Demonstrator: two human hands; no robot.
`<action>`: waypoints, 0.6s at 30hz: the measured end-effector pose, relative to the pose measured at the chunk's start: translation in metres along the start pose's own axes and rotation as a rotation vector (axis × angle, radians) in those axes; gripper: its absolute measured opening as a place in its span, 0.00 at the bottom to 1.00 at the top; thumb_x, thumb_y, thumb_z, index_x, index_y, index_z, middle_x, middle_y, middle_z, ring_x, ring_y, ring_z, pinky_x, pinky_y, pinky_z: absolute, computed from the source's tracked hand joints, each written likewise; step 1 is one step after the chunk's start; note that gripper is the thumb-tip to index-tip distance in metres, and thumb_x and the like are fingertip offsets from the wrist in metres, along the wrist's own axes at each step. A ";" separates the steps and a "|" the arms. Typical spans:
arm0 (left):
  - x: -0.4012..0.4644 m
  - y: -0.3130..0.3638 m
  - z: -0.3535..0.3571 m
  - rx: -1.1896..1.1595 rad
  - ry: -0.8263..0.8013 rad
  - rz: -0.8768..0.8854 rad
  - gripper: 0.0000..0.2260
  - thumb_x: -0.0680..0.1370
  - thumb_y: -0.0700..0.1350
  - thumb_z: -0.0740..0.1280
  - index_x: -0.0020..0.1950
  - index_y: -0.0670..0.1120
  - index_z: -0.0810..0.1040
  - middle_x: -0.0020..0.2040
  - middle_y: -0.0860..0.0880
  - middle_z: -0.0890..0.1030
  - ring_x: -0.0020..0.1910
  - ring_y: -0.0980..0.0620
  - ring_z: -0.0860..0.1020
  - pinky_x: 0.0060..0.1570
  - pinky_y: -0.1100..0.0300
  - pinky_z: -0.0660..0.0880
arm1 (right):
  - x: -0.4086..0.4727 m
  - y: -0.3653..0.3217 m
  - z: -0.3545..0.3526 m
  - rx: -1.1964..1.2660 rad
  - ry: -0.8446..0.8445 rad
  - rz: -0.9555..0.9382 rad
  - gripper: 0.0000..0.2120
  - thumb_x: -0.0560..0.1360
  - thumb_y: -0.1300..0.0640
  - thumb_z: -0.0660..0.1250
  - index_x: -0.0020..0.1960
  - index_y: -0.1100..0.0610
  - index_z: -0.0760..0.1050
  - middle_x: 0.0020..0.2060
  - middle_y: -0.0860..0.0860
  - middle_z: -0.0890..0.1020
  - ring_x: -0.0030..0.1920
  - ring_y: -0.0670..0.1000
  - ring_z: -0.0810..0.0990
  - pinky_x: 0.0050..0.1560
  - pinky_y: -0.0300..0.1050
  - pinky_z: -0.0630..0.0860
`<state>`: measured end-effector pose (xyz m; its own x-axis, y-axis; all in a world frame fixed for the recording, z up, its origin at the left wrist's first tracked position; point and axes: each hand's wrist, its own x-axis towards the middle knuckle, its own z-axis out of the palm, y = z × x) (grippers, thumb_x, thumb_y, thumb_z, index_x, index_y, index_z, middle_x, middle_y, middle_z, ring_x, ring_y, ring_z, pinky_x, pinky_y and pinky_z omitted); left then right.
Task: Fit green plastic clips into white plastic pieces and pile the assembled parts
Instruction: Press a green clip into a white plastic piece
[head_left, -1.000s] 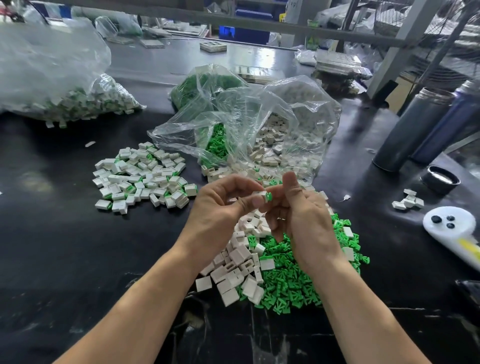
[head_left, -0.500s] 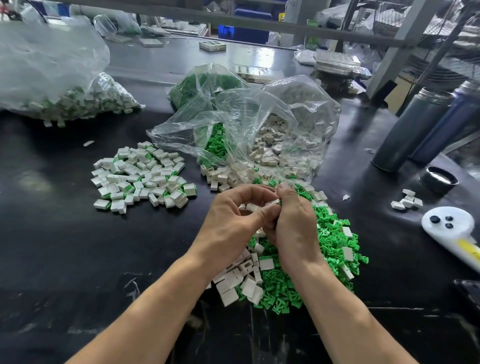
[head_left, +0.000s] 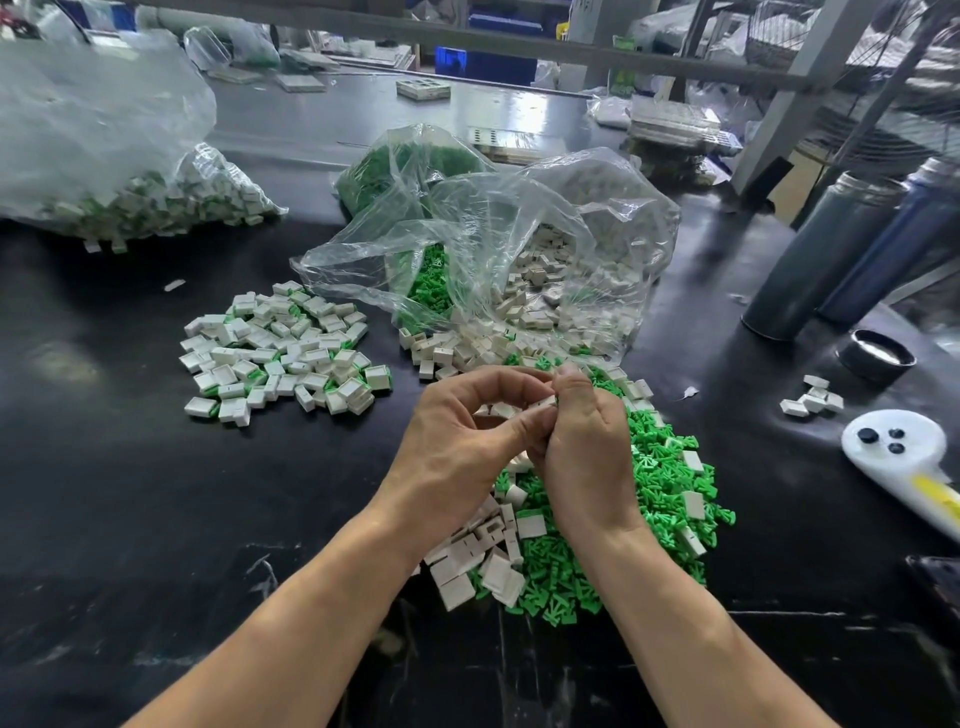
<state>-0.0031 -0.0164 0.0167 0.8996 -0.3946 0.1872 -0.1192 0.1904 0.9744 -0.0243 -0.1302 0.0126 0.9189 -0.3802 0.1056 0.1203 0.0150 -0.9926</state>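
Head view: a person's left hand (head_left: 457, 441) and right hand (head_left: 587, 447) meet above a heap of loose green clips (head_left: 649, 499) on a black workbench (head_left: 130, 493), both pinching one white piece (head_left: 540, 402) between thumb and fingertips. Whether a clip sits in it cannot be told. Unfilled white pieces (head_left: 472, 551) lie against the heap's left edge. Left of the heap and farther back spreads the pile of assembled parts (head_left: 280, 353). Behind the heap, an open clear bag (head_left: 519, 249) spills more stock.
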 end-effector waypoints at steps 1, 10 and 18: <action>0.000 0.000 0.000 -0.004 0.000 0.001 0.05 0.76 0.37 0.74 0.51 0.38 0.84 0.58 0.47 0.85 0.56 0.50 0.85 0.54 0.56 0.82 | -0.001 -0.001 0.000 -0.003 0.000 -0.007 0.23 0.83 0.46 0.54 0.41 0.44 0.86 0.27 0.43 0.80 0.30 0.41 0.80 0.32 0.39 0.75; -0.001 0.001 0.000 -0.005 -0.004 0.002 0.06 0.76 0.37 0.74 0.51 0.37 0.84 0.58 0.47 0.85 0.55 0.50 0.85 0.52 0.59 0.82 | -0.003 -0.004 0.000 -0.003 -0.019 -0.033 0.25 0.86 0.49 0.53 0.40 0.42 0.86 0.27 0.41 0.81 0.31 0.40 0.80 0.31 0.33 0.74; 0.001 0.000 -0.002 0.047 0.028 -0.007 0.05 0.76 0.38 0.75 0.50 0.39 0.84 0.56 0.49 0.86 0.55 0.52 0.85 0.55 0.57 0.82 | 0.001 -0.001 -0.006 -0.030 -0.035 0.021 0.26 0.87 0.43 0.54 0.41 0.45 0.86 0.24 0.44 0.78 0.26 0.40 0.76 0.27 0.34 0.71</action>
<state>-0.0016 -0.0151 0.0167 0.9119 -0.3703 0.1770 -0.1315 0.1448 0.9807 -0.0256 -0.1357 0.0133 0.9338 -0.3472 0.0867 0.0904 -0.0055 -0.9959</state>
